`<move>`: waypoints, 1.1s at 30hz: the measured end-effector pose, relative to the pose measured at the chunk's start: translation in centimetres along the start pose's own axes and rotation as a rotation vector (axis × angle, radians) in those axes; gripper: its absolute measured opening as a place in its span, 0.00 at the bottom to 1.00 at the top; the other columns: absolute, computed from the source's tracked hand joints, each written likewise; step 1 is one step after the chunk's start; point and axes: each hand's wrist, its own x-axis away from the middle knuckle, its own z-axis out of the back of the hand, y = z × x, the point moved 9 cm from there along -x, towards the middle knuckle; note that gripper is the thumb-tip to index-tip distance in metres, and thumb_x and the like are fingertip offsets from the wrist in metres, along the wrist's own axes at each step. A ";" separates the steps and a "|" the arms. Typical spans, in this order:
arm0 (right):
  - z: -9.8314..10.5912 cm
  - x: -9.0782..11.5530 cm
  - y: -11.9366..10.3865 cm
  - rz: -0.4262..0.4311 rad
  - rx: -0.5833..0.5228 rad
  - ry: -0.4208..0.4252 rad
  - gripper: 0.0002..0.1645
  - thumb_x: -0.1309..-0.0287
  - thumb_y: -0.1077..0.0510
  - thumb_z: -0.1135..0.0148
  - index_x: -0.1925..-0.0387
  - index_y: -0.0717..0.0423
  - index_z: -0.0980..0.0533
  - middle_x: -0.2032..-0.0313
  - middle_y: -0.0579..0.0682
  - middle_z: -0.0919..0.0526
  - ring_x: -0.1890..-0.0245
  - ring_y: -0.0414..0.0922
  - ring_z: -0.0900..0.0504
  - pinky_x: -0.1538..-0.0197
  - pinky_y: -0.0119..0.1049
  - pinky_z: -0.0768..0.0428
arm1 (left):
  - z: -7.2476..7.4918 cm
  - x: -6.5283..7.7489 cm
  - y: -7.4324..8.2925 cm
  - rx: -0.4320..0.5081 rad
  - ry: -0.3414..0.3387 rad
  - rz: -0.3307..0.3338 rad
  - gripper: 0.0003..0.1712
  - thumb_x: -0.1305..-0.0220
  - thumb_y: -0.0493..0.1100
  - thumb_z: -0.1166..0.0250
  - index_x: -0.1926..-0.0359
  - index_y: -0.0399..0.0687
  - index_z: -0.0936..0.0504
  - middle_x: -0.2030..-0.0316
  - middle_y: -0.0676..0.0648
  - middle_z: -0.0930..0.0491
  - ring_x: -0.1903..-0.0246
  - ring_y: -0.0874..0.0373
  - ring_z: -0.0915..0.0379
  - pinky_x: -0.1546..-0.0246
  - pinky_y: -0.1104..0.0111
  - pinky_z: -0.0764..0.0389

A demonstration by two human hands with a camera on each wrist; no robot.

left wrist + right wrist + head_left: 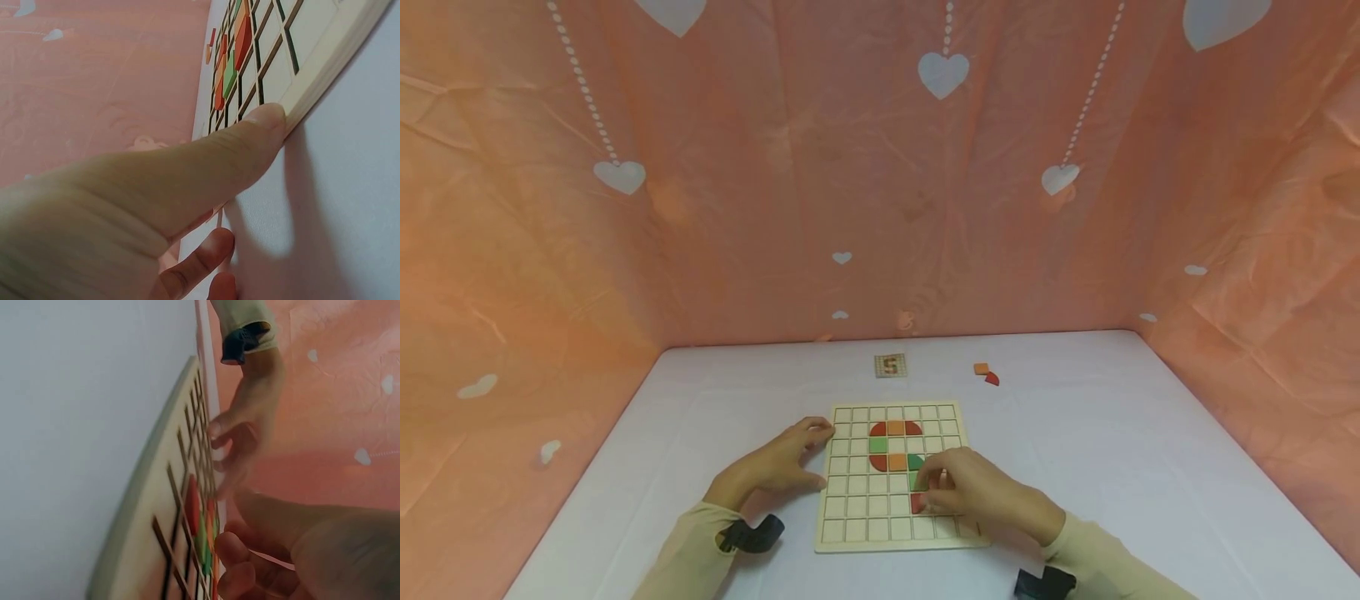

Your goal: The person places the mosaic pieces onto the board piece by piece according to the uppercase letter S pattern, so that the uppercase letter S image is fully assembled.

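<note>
A pale wooden grid board (pixel 857 529) lies on the white table. Its cells hold red quarter-circles (pixel 877 430), orange squares (pixel 896 427), a light green square (pixel 877 445) and a dark green quarter-circle (pixel 914 461). My left hand (pixel 782 458) is at the board's left side, its thumb on the rim in the left wrist view. Over the board's right part, my right hand (pixel 973 487) has bent, parted fingertips close beside a lower red piece (pixel 917 503) and another green piece (pixel 913 481), which it partly covers. Nothing shows lifted between those fingers.
Behind the board lies a small square card (pixel 891 365) with a gridded brown figure like a 5. To its right are a loose orange square (pixel 981 368) and a red quarter-circle (pixel 992 379). A pink cloth with white hearts (pixel 943 75) stands around the table.
</note>
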 end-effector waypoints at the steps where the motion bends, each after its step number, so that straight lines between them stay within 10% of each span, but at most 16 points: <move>1: 0.2 -0.1 0.1 -0.003 0.005 0.006 0.05 0.40 0.56 0.29 0.63 0.52 0.15 0.72 0.37 0.20 0.76 0.29 0.28 0.71 0.24 0.25 | 0.0 0.0 0.0 0.000 0.001 0.002 0.47 0.47 0.40 0.23 0.28 0.37 0.33 0.26 0.39 0.39 0.24 0.39 0.46 0.24 0.44 0.41; 33: 11.9 -2.2 10.7 -0.154 -0.055 0.379 0.14 0.34 0.60 0.37 0.54 0.68 0.19 0.50 0.66 0.16 0.66 0.48 0.15 0.69 0.29 0.21 | 0.1 0.0 0.0 0.002 -0.007 0.004 0.47 0.47 0.41 0.23 0.27 0.38 0.33 0.26 0.40 0.40 0.24 0.38 0.46 0.25 0.43 0.40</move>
